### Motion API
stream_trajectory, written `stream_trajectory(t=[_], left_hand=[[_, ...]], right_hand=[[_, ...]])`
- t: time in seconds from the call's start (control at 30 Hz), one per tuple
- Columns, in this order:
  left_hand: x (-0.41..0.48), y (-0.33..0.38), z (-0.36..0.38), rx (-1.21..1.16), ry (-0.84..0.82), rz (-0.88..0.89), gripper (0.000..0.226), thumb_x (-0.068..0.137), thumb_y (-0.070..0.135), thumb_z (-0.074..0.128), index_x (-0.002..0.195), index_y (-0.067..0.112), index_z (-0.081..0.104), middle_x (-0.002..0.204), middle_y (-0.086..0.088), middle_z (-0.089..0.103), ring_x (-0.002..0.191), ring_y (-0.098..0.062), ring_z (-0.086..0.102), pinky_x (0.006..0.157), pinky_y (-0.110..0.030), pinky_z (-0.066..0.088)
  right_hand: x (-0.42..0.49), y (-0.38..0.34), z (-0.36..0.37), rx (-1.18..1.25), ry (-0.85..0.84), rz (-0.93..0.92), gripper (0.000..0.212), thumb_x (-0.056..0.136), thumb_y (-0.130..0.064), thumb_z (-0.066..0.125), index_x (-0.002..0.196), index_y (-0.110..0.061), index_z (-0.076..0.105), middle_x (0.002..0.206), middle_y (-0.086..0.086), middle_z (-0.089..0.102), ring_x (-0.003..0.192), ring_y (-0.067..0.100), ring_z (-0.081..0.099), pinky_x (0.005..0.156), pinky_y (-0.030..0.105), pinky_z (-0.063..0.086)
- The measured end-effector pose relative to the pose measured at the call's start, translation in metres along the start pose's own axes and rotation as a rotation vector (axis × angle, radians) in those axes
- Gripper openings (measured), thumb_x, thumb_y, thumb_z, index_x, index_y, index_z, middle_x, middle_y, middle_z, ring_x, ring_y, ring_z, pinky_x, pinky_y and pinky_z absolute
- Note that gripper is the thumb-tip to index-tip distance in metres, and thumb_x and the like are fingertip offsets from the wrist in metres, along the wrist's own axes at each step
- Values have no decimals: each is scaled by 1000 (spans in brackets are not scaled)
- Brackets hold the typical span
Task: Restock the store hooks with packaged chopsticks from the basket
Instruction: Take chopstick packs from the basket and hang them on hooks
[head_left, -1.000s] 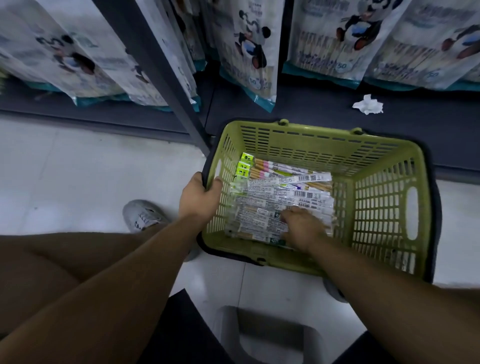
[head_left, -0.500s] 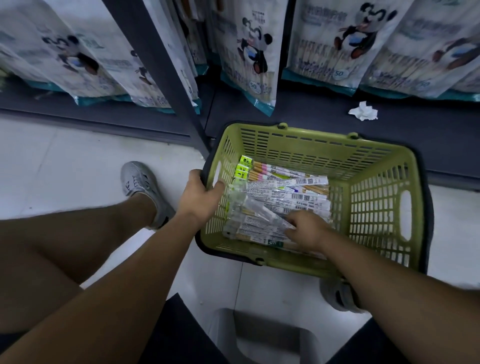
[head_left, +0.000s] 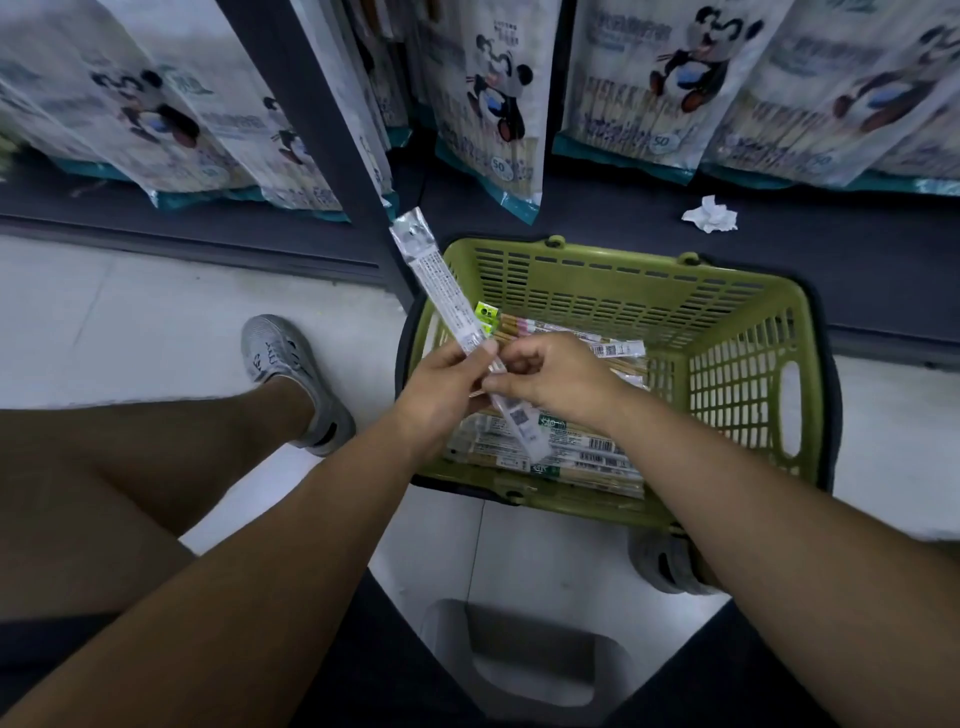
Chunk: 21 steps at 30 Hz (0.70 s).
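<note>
A green plastic basket (head_left: 748, 364) stands on the floor in front of the shelving, with several packaged chopsticks (head_left: 582, 452) lying flat in its bottom. One long clear chopstick pack (head_left: 441, 283) is lifted above the basket's left rim, tilted with its hang-hole end pointing up and left. My left hand (head_left: 441, 384) pinches it near its middle from the left. My right hand (head_left: 550, 379) grips the same pack just to the right, fingers curled around it. The pack's lower end reaches down over the packs in the basket.
Large panda-printed bags (head_left: 498, 104) hang in rows above a dark bottom shelf (head_left: 623, 223). A dark upright post (head_left: 322, 130) stands left of the basket. A crumpled white paper (head_left: 710, 214) lies on the shelf. My grey shoe (head_left: 285, 364) rests on the white floor; a grey stool (head_left: 524, 670) is beneath me.
My right hand lifted one chopstick pack out of the basket. My left hand let go of the basket's rim and took hold of the same pack.
</note>
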<state>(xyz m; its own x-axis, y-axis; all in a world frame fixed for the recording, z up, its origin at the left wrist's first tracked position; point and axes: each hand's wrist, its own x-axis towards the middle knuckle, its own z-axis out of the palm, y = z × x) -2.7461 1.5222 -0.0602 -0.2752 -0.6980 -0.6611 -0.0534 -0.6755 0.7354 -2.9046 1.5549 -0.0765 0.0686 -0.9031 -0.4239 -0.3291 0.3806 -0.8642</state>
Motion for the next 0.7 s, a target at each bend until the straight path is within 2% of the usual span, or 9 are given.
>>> stream_trajectory(t=[0.07,0.13,0.23,0.3,0.37,0.43,0.53,0.6,0.7], left_hand=[[3,6,-8,46,109,20,18,107,23,52,103,11,64,90,-7,80,87,-23,77,69,-36,64],[6,14,-17,154,175,70,18,108,26,50,105,11,60,88,-9,79,81,-25,77,75,-40,63],[8,25,-28,170,236,115,18,107,23,52,99,9,59,77,-14,72,62,-28,69,66,-41,61],[8,27,-31,166,265,114,17,106,18,52,92,8,55,62,-12,67,50,-26,63,54,-37,57],[8,26,-32,171,267,122,17,103,12,50,86,7,51,52,-11,61,42,-25,58,45,-30,49],[9,23,-33,183,242,135,17,100,8,48,84,5,50,50,-13,59,41,-24,57,43,-29,46],[11,20,-36,198,207,138,19,99,6,48,81,7,50,51,-14,60,44,-25,58,43,-30,47],[14,19,-38,212,195,130,19,100,7,49,82,8,50,52,-14,60,45,-25,60,43,-28,47],[19,18,-38,232,194,124,16,102,9,48,86,7,51,52,-12,61,45,-24,61,41,-27,47]], right_hand=[[1,14,-3,41,24,115,14,90,-40,74,87,-26,75,78,-6,75,69,8,70,56,17,48],[4,39,-10,-103,113,209,22,95,-39,68,90,-19,74,80,-2,74,77,19,71,61,22,47],[11,75,-18,-416,162,300,28,97,-34,65,119,-17,69,119,6,68,104,25,63,83,30,48],[18,88,-18,-601,65,311,52,97,-39,64,144,-20,52,150,8,48,136,29,44,111,38,39],[27,92,-14,-718,-44,289,73,95,-46,64,157,-23,32,164,5,27,151,30,18,122,43,23],[35,95,-6,-778,-87,278,84,93,-50,66,160,-24,23,165,5,19,151,31,13,122,44,23],[41,97,4,-910,-19,244,84,90,-49,69,157,-23,25,151,8,33,142,32,24,115,42,29],[44,95,5,-955,8,260,78,90,-47,70,154,-23,30,144,9,39,138,32,29,112,42,31],[47,92,5,-987,-3,282,56,94,-38,67,141,-20,46,138,10,48,131,32,39,105,41,38]])
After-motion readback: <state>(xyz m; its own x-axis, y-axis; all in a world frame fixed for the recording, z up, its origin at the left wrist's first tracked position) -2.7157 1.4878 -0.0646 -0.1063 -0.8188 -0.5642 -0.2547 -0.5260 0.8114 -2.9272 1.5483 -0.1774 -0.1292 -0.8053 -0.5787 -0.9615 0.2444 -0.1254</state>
